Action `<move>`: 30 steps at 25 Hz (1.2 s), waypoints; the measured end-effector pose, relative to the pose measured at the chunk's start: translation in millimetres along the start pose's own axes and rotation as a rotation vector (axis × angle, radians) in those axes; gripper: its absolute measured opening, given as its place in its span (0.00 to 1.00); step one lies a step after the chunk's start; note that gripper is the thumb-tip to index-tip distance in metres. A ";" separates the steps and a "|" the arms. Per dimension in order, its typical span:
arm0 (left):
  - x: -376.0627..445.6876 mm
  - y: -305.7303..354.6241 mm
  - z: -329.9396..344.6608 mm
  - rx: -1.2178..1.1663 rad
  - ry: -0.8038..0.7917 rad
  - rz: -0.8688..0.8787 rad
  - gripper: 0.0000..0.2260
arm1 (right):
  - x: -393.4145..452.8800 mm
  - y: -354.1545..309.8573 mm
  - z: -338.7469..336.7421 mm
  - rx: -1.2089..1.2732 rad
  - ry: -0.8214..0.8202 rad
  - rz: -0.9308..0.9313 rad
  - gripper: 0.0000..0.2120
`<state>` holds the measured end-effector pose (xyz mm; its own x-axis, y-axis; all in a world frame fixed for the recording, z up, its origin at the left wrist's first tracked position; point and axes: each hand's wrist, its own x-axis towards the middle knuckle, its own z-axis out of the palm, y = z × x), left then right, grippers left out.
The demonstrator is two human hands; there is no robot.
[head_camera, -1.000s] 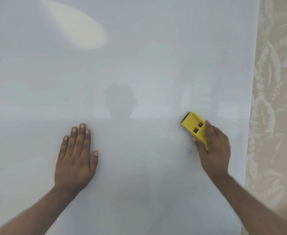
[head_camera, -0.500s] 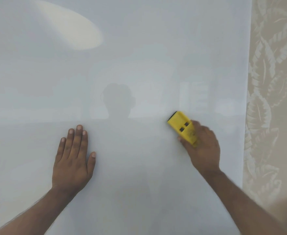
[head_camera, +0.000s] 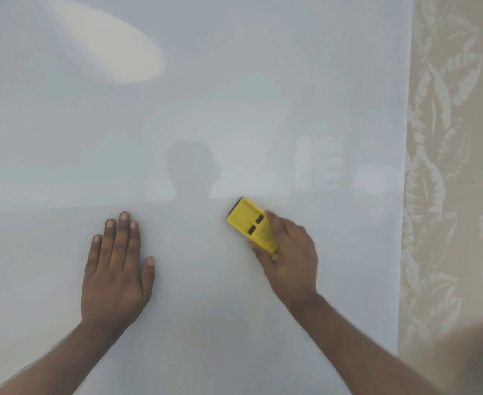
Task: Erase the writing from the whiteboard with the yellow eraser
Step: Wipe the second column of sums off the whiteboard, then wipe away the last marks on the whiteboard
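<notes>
The whiteboard (head_camera: 234, 81) fills most of the head view, glossy and pale, with no writing that I can make out. My right hand (head_camera: 288, 260) grips the yellow eraser (head_camera: 248, 222) from its lower end and presses it flat on the board just right of centre. The eraser's black edge points up and left, and two dark rectangles show on its back. My left hand (head_camera: 117, 269) lies flat on the board at lower left, fingers together and pointing up, holding nothing.
The board's right edge (head_camera: 405, 195) runs top to bottom, with beige leaf-patterned wallpaper (head_camera: 451, 166) beyond it. A bright oval light reflection (head_camera: 114, 44) sits at the upper left, and a faint shadow of a head (head_camera: 190, 169) at the centre.
My right hand has swept the eraser leftward across the board. A small blue mark seen left of that hand one second ago no longer shows. My left hand has stayed flat.
</notes>
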<state>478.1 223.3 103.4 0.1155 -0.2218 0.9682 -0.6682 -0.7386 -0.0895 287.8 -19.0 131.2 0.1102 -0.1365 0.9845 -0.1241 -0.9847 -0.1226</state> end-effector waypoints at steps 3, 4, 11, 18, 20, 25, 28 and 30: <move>0.1 3.7 -4.0 -0.015 -0.010 -0.013 0.30 | -13.0 -8.0 -3.7 0.024 -0.128 -0.066 0.26; 0.0 6.8 -6.5 -0.024 -0.017 -0.017 0.30 | -16.7 -9.6 -7.0 0.035 -0.187 -0.104 0.26; 5.0 44.7 -34.8 -0.357 -0.072 0.041 0.33 | -40.8 -13.1 -29.6 0.074 -0.532 -0.234 0.29; 18.2 118.0 -40.2 -0.528 -0.313 0.456 0.30 | -33.5 -5.1 -62.7 0.045 -0.567 -0.192 0.28; 22.5 136.9 -37.9 -0.588 -0.311 0.478 0.25 | -31.0 5.2 -79.9 0.000 -0.567 -0.186 0.29; 23.4 201.6 -32.4 -0.753 -0.365 0.495 0.25 | -33.6 39.5 -145.2 -0.139 -0.572 -0.076 0.32; 21.6 254.6 -38.9 -0.875 -0.410 0.521 0.26 | -45.8 59.7 -194.9 -0.246 -0.557 -0.002 0.30; 17.9 288.5 -44.0 -0.950 -0.431 0.543 0.26 | -52.4 66.7 -227.8 -0.317 -0.579 0.036 0.29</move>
<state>255.1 34.3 105.2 -0.2356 -0.6927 0.6816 -0.9649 0.2502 -0.0793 49.1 -52.8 100.0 0.6020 -0.2920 0.7432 -0.4124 -0.9107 -0.0237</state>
